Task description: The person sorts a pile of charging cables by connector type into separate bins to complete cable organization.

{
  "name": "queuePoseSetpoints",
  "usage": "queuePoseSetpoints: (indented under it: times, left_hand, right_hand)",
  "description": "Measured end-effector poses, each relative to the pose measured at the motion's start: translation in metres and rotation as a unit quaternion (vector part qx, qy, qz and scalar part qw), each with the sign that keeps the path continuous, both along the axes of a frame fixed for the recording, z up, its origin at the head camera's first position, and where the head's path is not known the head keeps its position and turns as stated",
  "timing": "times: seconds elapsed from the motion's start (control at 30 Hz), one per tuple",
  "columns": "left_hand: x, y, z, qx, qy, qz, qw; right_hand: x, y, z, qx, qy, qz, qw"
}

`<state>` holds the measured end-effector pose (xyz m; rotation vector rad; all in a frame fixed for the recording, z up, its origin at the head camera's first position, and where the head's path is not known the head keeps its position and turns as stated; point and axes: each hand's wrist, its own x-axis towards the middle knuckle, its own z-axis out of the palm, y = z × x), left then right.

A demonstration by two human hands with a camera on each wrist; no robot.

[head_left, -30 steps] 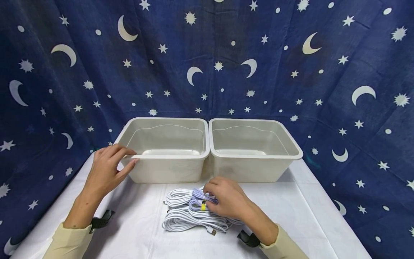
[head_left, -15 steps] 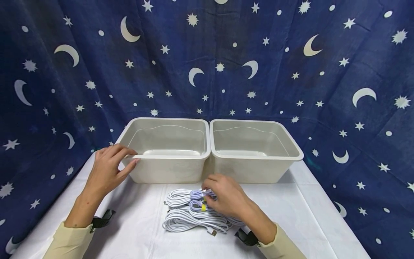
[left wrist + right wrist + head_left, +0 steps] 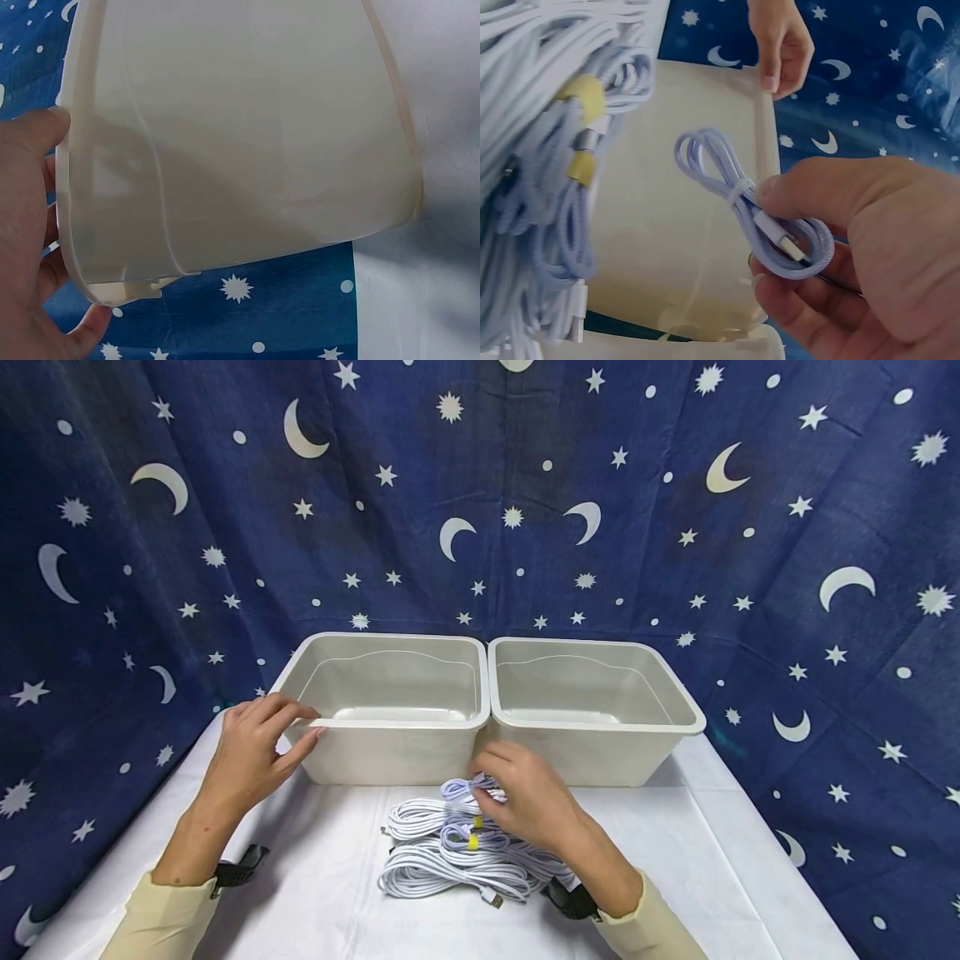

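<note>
In the right wrist view, my right hand (image 3: 885, 247) pinches a small coiled lavender USB cable (image 3: 718, 161) between thumb and fingers, its metal plug showing. From the head view, that right hand (image 3: 528, 797) is just above and behind a pile of coiled white cables (image 3: 427, 870), in front of the bins. More lavender cable coils (image 3: 559, 225) with yellow ties lie on the pile. My left hand (image 3: 251, 756) grips the front left rim of the left off-white plastic bin (image 3: 386, 756). The thumb presses the bin's outside wall (image 3: 247, 150), and the fingers go over the rim.
A matching right bin (image 3: 592, 753) stands beside the left one, their rims nearly touching. Both rest on a white-covered table (image 3: 315, 893). A dark blue curtain (image 3: 480, 485) with moons and stars hangs behind and along the sides.
My right hand has risen a little from the pile toward the bins, lifting one lavender cable off the others. The left hand stays on the bin rim.
</note>
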<state>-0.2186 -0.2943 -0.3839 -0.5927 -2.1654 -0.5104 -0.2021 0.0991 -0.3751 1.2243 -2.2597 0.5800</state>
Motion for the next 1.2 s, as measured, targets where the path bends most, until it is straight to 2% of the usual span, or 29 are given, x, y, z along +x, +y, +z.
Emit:
queuePoseSetpoints:
  times: [0.57, 0.87, 1.2]
  left_hand:
    - [0.0, 0.0, 0.0, -0.002, 0.002, -0.003, 1.0]
    - [-0.001, -0.001, 0.0, 0.001, 0.001, -0.004, 1.0]
    - [-0.001, -0.001, 0.0, 0.001, -0.001, -0.002, 1.0]
  right_hand:
    - [-0.01, -0.005, 0.023, -0.107, 0.019, 0.035, 0.9935]
    - [-0.017, -0.009, 0.029, -0.153, 0.027, 0.019, 0.9877]
    - [-0.03, -0.022, 0.032, -0.183, 0.005, 0.012, 0.9831]
